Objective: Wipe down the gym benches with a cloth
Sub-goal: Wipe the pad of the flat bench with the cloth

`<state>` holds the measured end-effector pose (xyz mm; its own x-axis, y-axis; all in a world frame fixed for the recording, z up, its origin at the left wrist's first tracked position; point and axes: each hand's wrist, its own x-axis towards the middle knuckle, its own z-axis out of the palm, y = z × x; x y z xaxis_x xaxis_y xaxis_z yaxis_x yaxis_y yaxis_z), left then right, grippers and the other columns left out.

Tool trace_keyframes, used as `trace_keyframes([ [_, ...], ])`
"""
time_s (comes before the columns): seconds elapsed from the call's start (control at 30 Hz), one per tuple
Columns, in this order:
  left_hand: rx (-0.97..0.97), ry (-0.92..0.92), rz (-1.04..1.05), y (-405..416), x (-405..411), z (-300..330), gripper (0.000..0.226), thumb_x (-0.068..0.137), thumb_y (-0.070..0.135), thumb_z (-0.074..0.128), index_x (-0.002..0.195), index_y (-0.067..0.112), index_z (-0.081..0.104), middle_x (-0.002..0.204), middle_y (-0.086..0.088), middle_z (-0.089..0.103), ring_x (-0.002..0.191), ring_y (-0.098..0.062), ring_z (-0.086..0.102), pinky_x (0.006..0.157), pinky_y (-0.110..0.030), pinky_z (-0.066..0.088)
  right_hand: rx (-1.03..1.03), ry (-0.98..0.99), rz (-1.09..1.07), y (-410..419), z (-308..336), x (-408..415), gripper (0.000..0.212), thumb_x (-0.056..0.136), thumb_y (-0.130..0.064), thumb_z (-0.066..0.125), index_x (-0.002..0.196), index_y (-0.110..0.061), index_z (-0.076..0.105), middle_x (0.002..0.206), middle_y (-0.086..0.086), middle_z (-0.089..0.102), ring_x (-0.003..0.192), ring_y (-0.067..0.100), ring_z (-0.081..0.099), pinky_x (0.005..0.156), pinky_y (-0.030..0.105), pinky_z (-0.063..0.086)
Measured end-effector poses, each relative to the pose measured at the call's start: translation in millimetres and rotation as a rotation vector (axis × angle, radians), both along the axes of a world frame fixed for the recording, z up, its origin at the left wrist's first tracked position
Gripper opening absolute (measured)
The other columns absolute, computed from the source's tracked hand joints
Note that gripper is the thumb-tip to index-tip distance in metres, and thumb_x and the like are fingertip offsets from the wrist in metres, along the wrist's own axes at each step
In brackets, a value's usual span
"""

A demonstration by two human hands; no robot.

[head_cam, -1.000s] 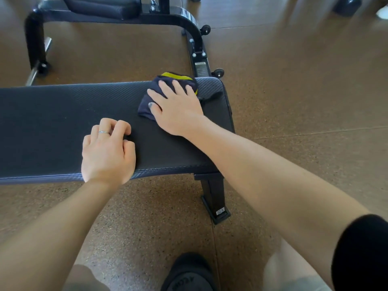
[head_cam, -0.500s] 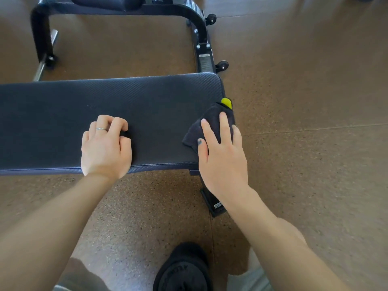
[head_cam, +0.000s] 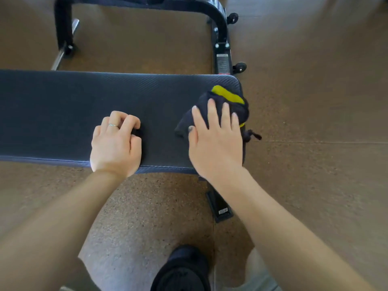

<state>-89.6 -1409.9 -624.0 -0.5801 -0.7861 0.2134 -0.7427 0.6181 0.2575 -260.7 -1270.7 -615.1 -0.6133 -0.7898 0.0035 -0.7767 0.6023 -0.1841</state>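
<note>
The right hand (head_cam: 216,141) lies flat with fingers spread and straight, pressing the cloth (head_cam: 226,106) onto the pad near its right end. The left hand (head_cam: 115,143) rests on the pad's near edge with fingers curled under into a loose fist, holding nothing; a thin ring (head_cam: 112,125) shows on one finger.

The brown speckled floor (head_cam: 315,122) fills the surroundings. The gym bench (head_cam: 84,106), a long dark textured pad, runs from the left edge across to right of centre, and its black foot (head_cam: 219,206) sits on the floor below the right forearm. Beyond it, at the far side, stands a black tubular frame (head_cam: 218,19) with small wheels. A dark shoe (head_cam: 182,269) shows at the near edge. The cloth is dark navy with a yellow-green patch, bunched at the bench's right end and slightly overhanging it.
</note>
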Motion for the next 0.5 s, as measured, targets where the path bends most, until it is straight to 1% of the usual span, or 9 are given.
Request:
trace_keyframes([
  [0.07, 0.0, -0.005, -0.007, -0.5, 0.1, 0.4, 0.028, 0.088, 0.021, 0.034, 0.106, 0.018, 0.055, 0.119, -0.003, 0.049, 0.105, -0.029, 0.045, 0.096, -0.047, 0.037, -0.012, -0.004, 0.121, 8.3, -1.2, 45.0, 0.057, 0.108, -0.043, 0.024, 0.162, -0.025, 0.029, 0.17, 0.012, 0.019, 0.155, 0.042, 0.015, 0.125, 0.057, 0.014],
  [0.13, -0.004, -0.017, -0.01, 0.0, 0.8, 0.0, 0.027, 0.088, 0.022, 0.034, 0.106, 0.019, 0.054, 0.118, -0.002, 0.049, 0.105, -0.028, 0.045, 0.096, -0.046, 0.037, -0.014, -0.01, 0.195, 8.0, -4.2, 62.4, 0.055, 0.109, -0.045, 0.025, 0.161, -0.027, 0.031, 0.17, 0.01, 0.022, 0.156, 0.04, 0.017, 0.125, 0.056, 0.016],
  [0.23, -0.008, -0.017, -0.024, -1.5, 1.6, -0.3, 0.026, 0.089, 0.024, 0.033, 0.106, 0.021, 0.052, 0.118, -0.002, 0.048, 0.103, -0.028, 0.044, 0.095, -0.046, 0.037, -0.068, 0.042, 0.273, 6.4, -9.0, 37.3, 0.053, 0.108, -0.045, 0.026, 0.157, -0.03, 0.041, 0.166, 0.007, 0.033, 0.153, 0.036, 0.028, 0.124, 0.052, 0.023],
  [0.27, -0.004, -0.018, -0.027, -2.4, 2.5, -1.1, 0.026, 0.089, 0.025, 0.033, 0.106, 0.021, 0.051, 0.117, -0.001, 0.047, 0.103, -0.028, 0.044, 0.095, -0.046, 0.037, -0.073, 0.062, 0.268, 5.3, -10.9, 24.3, 0.053, 0.108, -0.046, 0.025, 0.156, -0.031, 0.042, 0.165, 0.006, 0.035, 0.152, 0.035, 0.03, 0.124, 0.051, 0.024],
  [0.33, 0.002, -0.016, -0.04, -3.7, 3.9, -2.7, 0.024, 0.089, 0.026, 0.032, 0.105, 0.023, 0.05, 0.116, -0.001, 0.047, 0.102, -0.027, 0.043, 0.094, -0.045, 0.037, -0.061, 0.086, 0.172, -0.6, -11.4, -5.4, 0.054, 0.106, -0.046, 0.022, 0.156, -0.034, 0.041, 0.167, 0.004, 0.032, 0.153, 0.033, 0.028, 0.124, 0.049, 0.022],
  [0.4, 0.001, -0.006, -0.06, -5.1, 5.3, -2.6, 0.022, 0.09, 0.027, 0.031, 0.104, 0.023, 0.048, 0.114, 0.0, 0.046, 0.101, -0.027, 0.043, 0.093, -0.045, 0.037, -0.011, 0.047, 0.037, -9.6, -7.8, -23.6, 0.054, 0.108, -0.047, 0.02, 0.159, -0.036, 0.032, 0.171, 0.003, 0.022, 0.156, 0.032, 0.019, 0.126, 0.049, 0.016],
  [0.47, -0.01, -0.015, -0.071, -4.6, 3.3, -2.6, 0.023, 0.09, 0.029, 0.029, 0.103, 0.023, 0.047, 0.113, -0.001, 0.046, 0.1, -0.026, 0.043, 0.092, -0.044, 0.037, 0.014, 0.026, -0.076, -13.9, -5.1, -20.2, 0.055, 0.109, -0.047, 0.017, 0.162, -0.036, 0.025, 0.172, 0.003, 0.015, 0.158, 0.033, 0.013, 0.127, 0.051, 0.011],
  [0.5, -0.021, -0.016, -0.082, -5.5, 4.0, -2.2, 0.024, 0.09, 0.03, 0.029, 0.104, 0.022, 0.048, 0.113, -0.001, 0.047, 0.1, -0.026, 0.043, 0.092, -0.044, 0.038, 0.009, 0.04, -0.123, -15.0, -4.8, -6.6, 0.056, 0.108, -0.047, 0.015, 0.162, -0.035, 0.024, 0.172, 0.004, 0.015, 0.158, 0.034, 0.013, 0.127, 0.052, 0.011],
])
